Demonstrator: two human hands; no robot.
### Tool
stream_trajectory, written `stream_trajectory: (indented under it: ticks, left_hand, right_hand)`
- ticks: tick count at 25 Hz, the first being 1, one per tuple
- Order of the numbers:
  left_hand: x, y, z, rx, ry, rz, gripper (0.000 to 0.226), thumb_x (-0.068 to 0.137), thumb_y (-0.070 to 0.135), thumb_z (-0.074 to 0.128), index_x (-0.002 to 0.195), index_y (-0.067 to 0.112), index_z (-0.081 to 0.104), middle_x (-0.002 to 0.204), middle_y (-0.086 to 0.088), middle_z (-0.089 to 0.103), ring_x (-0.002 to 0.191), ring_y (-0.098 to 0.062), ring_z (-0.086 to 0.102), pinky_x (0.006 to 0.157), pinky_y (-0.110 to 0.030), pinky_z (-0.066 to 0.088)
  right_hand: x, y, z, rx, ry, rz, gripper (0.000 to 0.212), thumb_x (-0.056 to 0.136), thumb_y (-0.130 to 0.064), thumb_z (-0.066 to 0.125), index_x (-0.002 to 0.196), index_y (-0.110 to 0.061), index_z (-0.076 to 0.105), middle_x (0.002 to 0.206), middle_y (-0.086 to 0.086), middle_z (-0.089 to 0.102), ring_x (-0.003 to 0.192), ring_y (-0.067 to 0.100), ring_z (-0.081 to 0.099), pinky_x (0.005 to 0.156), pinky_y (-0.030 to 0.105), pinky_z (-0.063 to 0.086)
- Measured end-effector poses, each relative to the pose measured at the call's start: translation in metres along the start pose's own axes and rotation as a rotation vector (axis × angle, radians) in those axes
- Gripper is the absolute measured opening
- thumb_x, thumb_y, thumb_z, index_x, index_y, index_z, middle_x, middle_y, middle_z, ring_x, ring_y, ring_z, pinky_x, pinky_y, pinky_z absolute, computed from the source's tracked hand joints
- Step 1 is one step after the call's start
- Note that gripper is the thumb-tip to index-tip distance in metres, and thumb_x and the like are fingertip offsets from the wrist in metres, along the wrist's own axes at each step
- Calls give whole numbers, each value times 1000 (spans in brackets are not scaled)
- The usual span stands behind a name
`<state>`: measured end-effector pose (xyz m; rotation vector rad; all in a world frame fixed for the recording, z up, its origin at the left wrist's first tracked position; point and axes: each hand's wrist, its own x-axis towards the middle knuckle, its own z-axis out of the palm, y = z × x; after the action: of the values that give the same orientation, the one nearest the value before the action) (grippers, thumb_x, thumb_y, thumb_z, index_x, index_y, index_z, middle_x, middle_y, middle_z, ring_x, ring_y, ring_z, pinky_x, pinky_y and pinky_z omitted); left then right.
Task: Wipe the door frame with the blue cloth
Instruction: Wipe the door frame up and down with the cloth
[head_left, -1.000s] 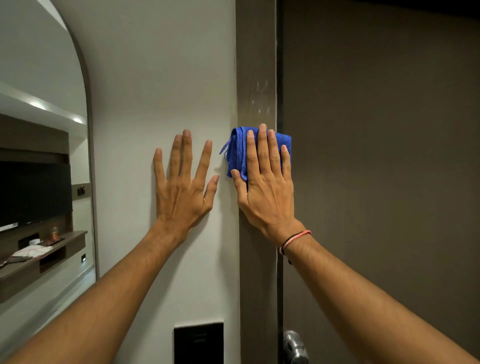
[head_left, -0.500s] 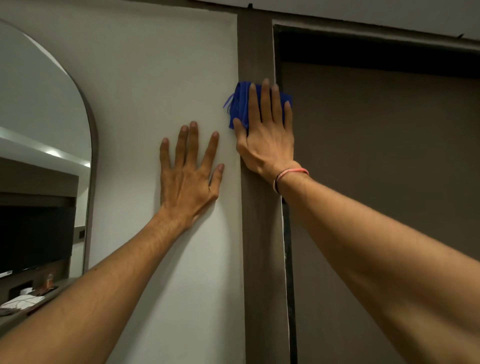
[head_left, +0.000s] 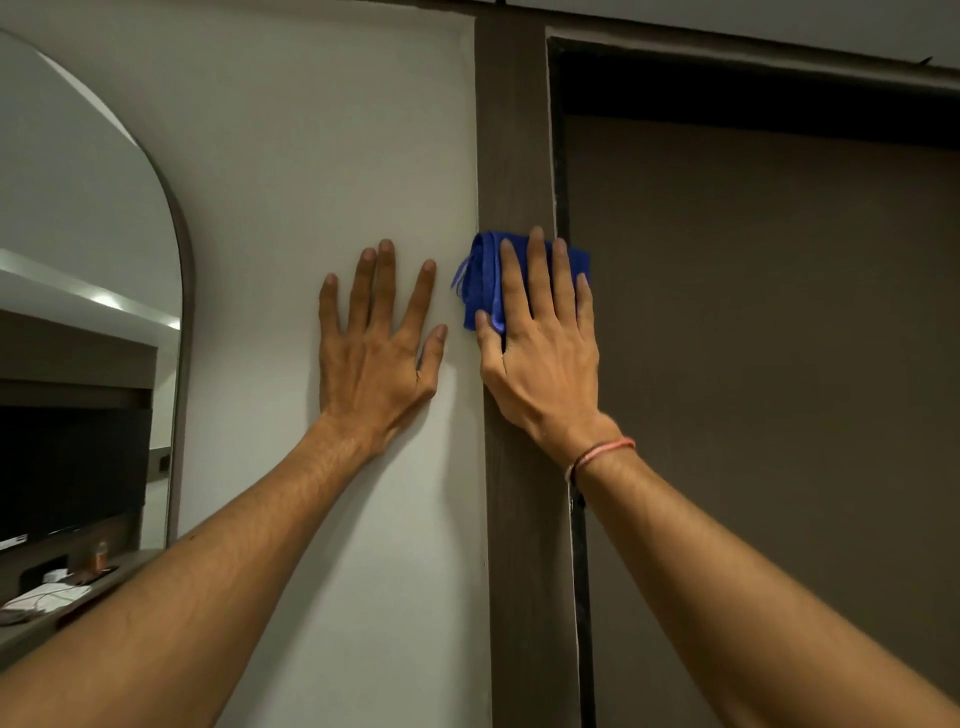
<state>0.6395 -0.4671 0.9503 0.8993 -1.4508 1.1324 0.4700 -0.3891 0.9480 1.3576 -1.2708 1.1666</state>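
Your right hand (head_left: 540, 343) lies flat, fingers spread, pressing the folded blue cloth (head_left: 483, 280) against the brown door frame (head_left: 511, 130); nothing is gripped, only pinned under the palm and fingers. Your left hand (head_left: 376, 345) rests open and splayed on the white wall (head_left: 311, 156) just beside the frame, holding nothing. The cloth sits on the upright post, well below its top corner, and overhangs slightly towards the dark door (head_left: 779, 338). To wipe well, keep the palm pressure even so the cloth does not slip out, cover the full width of the post, and run long vertical strokes. Let your braced hand steady you as you reach.
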Motion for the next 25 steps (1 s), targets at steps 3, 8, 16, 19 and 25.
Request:
stream_trajectory:
  ticks: [3, 8, 16, 19, 25]
  left_hand:
    - [1, 0, -2, -2, -14, 2, 72, 103, 56, 22, 165, 24, 5, 173, -19, 3, 161, -32, 3, 128, -61, 9]
    - [0, 0, -3, 4, -16, 2, 72, 103, 57, 22, 165, 25, 6, 173, -19, 3, 161, -33, 3, 128, -61, 8]
    - [-1, 1, -4, 4, -15, -6, 71, 104, 56, 21, 165, 24, 5, 173, -18, 3, 161, -32, 3, 128, -60, 8]
    - [-2, 1, -4, 3, -5, -10, 71, 103, 56, 20, 165, 25, 8, 173, -18, 3, 161, -32, 4, 128, -60, 8]
    - [-4, 2, -8, 1, -40, -11, 71, 102, 57, 19, 165, 25, 7, 173, -18, 4, 161, -32, 3, 128, -60, 8]
  right_hand:
    - [60, 0, -8, -12, -15, -34, 72, 104, -47, 32, 160, -19, -2, 169, 10, -9, 156, 27, -11, 128, 48, -6]
    - [91, 0, -12, 4, -20, -11, 72, 104, -47, 32, 160, -17, 0, 169, 12, -7, 156, 30, -9, 126, 48, -6]
    - [-11, -2, 1, -6, 8, -8, 72, 101, -47, 34, 161, -18, 6, 170, 10, -2, 157, 27, -6, 128, 49, 2]
    - [66, -5, -6, 17, 1, -21, 73, 103, -47, 33, 161, -17, -1, 169, 12, -8, 156, 29, -10, 128, 50, -4]
    - [125, -2, -12, -31, 9, -14, 69, 104, -48, 29, 161, -16, 6, 169, 13, -1, 157, 32, -3, 127, 48, -1]
